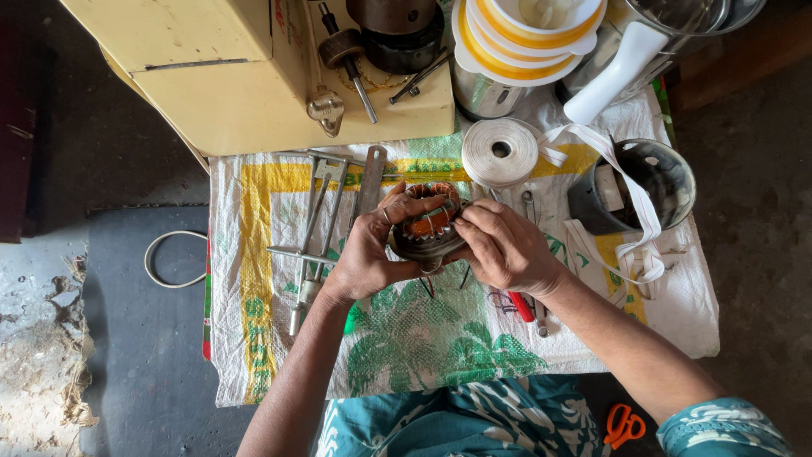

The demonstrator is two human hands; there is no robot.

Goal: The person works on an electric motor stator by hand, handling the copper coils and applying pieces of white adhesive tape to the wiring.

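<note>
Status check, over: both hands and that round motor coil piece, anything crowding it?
Left hand and right hand both grip the motor stator, held above the woven cloth. Metal tools left, tape roll behind; neither touching.

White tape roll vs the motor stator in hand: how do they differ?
The white tape roll lies flat on the printed cloth, untouched; the motor stator is gripped between the left hand and right hand. The tape roll is plain white with a loose tail running right; the motor stator is dark metal with copper-orange windings. Both are round with a central hole.
</note>
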